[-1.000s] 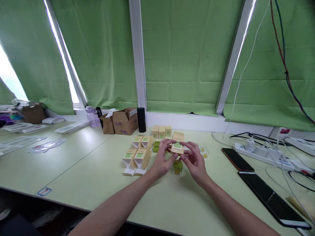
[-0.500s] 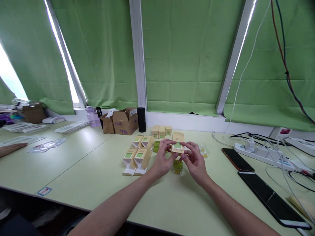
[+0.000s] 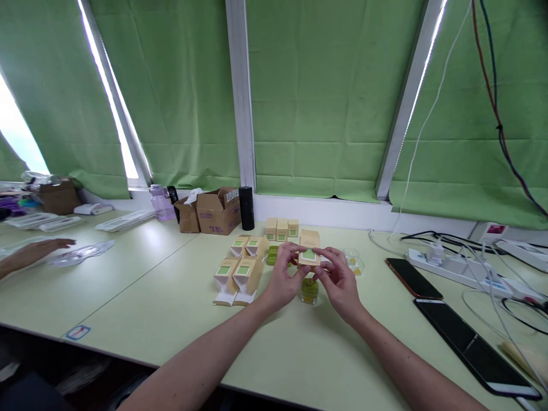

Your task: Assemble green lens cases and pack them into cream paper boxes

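Note:
Between them, my left hand (image 3: 286,273) and my right hand (image 3: 338,282) grip a small tan cardboard box (image 3: 309,256) with a green-and-white panel on its face. The fingers of both hands are closed on its sides. Just below it on the table stands a small clear jar with a green lid (image 3: 309,290). Part of a green-lidded container (image 3: 272,255) shows behind my left hand. To the left lie several tan boxes with open white flaps (image 3: 242,271). Three upright tan boxes (image 3: 281,229) stand farther back.
Right of my hands are a clear plastic tray (image 3: 353,261), two phones (image 3: 413,278) and a power strip (image 3: 458,268) with cables. An open carton (image 3: 218,211) and a black cylinder (image 3: 246,208) stand at the back. Another person's hand (image 3: 40,251) is at far left, near clear plastic packaging (image 3: 83,253).
At far left, the other person's hand has lifted and moved right toward the clear packaging. My hands and the box between them have hardly moved.

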{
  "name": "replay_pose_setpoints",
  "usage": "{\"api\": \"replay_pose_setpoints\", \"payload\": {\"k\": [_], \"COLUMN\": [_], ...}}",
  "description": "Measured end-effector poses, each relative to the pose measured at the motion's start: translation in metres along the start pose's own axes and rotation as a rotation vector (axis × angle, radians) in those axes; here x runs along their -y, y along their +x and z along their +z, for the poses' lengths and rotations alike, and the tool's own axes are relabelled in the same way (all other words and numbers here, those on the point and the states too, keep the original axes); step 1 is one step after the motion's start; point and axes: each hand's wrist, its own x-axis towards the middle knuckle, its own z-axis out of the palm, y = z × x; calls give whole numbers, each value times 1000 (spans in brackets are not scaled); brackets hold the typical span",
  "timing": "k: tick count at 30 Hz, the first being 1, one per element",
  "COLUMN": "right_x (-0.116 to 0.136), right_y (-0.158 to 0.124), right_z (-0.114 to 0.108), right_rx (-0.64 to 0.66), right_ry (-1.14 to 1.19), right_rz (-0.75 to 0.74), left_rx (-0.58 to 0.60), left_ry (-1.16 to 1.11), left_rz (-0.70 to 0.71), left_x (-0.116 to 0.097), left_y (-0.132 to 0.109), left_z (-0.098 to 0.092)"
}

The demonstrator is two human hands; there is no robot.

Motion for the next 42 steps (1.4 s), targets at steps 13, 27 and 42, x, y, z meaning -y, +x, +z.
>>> {"api": "replay_pose_setpoints", "payload": {"k": [13,27,42], "right_x": [1,2,3], "right_y": [0,0,-1], "right_z": [1,2,4], "right_rx": [-8,-12,1], "right_ry": [3,-31,-49], "right_rz": [18,14,22], "left_rx": [-7,-31,-32], "left_ry": [15,-1,76], "left_rz": [-9,-44,-8], "left_x": [2,2,-4], "left_y": [0,1,0], "left_z": [0,0,-2]}}
